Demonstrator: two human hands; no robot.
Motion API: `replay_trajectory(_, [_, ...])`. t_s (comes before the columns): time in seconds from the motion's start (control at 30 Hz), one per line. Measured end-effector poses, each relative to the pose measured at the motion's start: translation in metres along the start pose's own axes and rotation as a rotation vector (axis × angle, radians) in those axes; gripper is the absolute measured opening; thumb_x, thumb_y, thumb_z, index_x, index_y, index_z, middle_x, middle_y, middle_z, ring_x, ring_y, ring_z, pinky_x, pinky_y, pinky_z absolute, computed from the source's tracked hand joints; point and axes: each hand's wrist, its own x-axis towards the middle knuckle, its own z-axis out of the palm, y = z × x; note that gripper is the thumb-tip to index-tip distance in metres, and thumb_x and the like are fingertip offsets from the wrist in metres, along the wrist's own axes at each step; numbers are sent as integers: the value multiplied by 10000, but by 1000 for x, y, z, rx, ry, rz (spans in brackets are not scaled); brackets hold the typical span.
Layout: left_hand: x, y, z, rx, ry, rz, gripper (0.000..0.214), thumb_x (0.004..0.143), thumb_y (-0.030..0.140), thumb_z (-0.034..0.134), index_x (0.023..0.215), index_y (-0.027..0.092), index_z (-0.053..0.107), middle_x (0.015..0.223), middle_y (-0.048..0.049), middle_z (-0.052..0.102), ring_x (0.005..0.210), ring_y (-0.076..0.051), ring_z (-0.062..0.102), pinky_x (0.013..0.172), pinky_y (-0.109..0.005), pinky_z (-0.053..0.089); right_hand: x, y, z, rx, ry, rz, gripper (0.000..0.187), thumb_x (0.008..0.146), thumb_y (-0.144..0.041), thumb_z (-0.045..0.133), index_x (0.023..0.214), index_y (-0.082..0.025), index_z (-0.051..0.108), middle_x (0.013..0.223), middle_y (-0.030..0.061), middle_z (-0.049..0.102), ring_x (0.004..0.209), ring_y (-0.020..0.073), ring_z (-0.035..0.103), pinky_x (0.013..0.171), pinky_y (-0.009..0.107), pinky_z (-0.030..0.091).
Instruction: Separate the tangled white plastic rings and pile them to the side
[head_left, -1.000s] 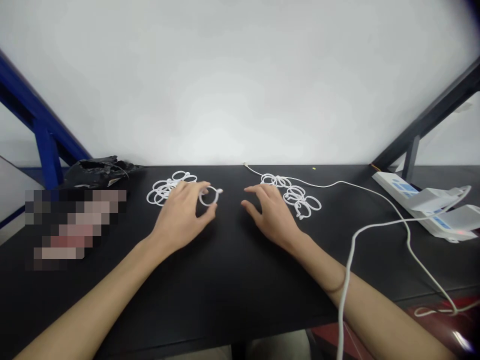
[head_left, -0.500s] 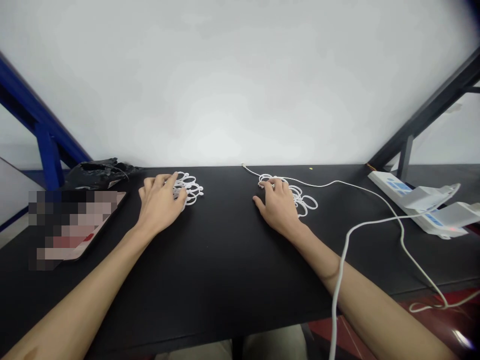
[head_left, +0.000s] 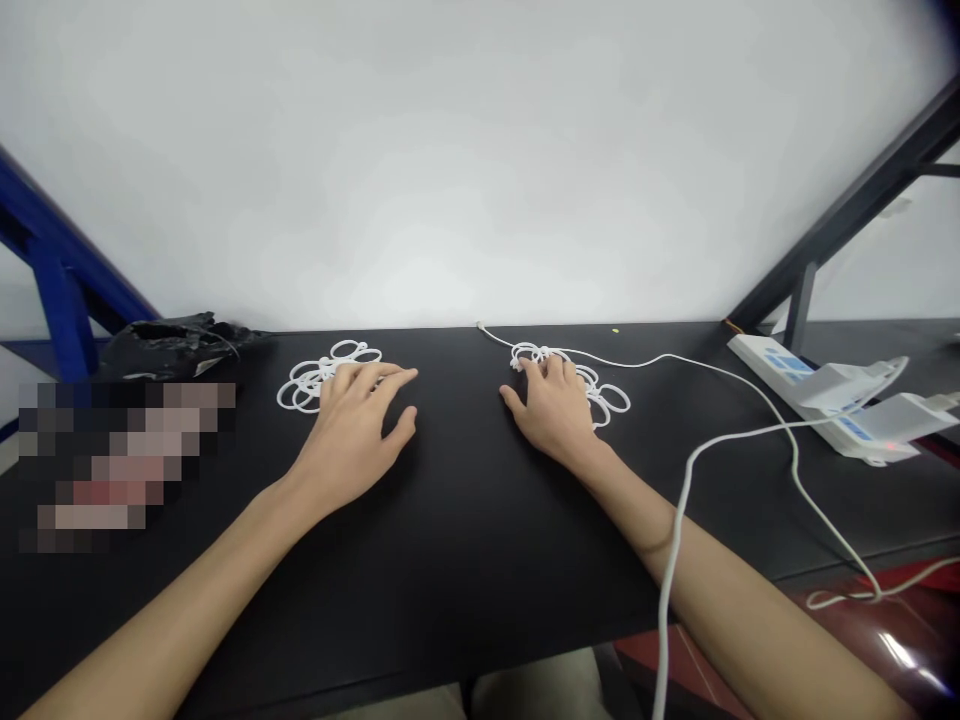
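On the black table lie two heaps of thin white rings, some with a small round eyelet like curtain rings. My left hand (head_left: 351, 425) is over the near right side of the left heap of rings (head_left: 306, 384), palm down, its fingers stretched and its thumb held apart. Part of that heap is hidden under the fingers. My right hand (head_left: 556, 405) lies palm down over the right heap of rings (head_left: 592, 383), thumb spread away and fingertips on or just above the rings. Nothing is visibly gripped by either hand.
A white power strip (head_left: 765, 357) with plugged-in chargers stands at the right. From there a white cable (head_left: 690, 460) loops across my right forearm. A crumpled black plastic bag (head_left: 169, 345) lies back left, near a blurred-out patch. A white wall (head_left: 420, 160) rises behind.
My left hand has moved right across its heap, uncovering rings on the left side, and its fingers now point rightward. My right hand stays over its heap. The view has shifted slightly.
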Motion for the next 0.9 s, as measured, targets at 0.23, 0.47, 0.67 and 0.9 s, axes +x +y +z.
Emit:
replay_trajectory(0.23, [-2, 4, -3, -75, -82, 99, 294, 951, 320, 467, 1169, 193, 618, 1221, -84, 593, 1139, -278, 456, 1028, -533, 374, 1, 2, -4, 96, -17, -58, 213, 901, -342, 572, 1008, -165, 621, 1010, 137, 588, 985, 308, 506, 874, 420, 424])
replay_trajectory(0.47, [-3, 4, -3, -115, -102, 130, 270, 948, 294, 478, 1148, 182, 622, 1169, -82, 607, 1107, -266, 461, 1009, -496, 402, -9, -13, -20, 415, -191, -294, 41, 884, -208, 592, 913, -182, 579, 957, 79, 624, 918, 237, 541, 841, 369, 458])
replay_trajectory(0.67, [-5, 11, 6, -119, -104, 246, 343, 940, 223, 485, 1272, 200, 570, 1288, -96, 544, 1160, -274, 440, 1002, -475, 414, -23, -26, -28, 644, -298, -507, 107, 884, -153, 583, 978, -198, 558, 989, 47, 629, 952, 198, 557, 860, 337, 478])
replay_trajectory(0.9, [-3, 10, 5, -119, -134, 292, 200, 968, 256, 483, 1025, 194, 664, 1166, -86, 604, 1085, -264, 471, 943, -457, 443, -24, -27, -28, 645, -312, -470, 160, 865, -142, 586, 1009, -191, 539, 1021, 61, 636, 977, 209, 569, 870, 365, 495])
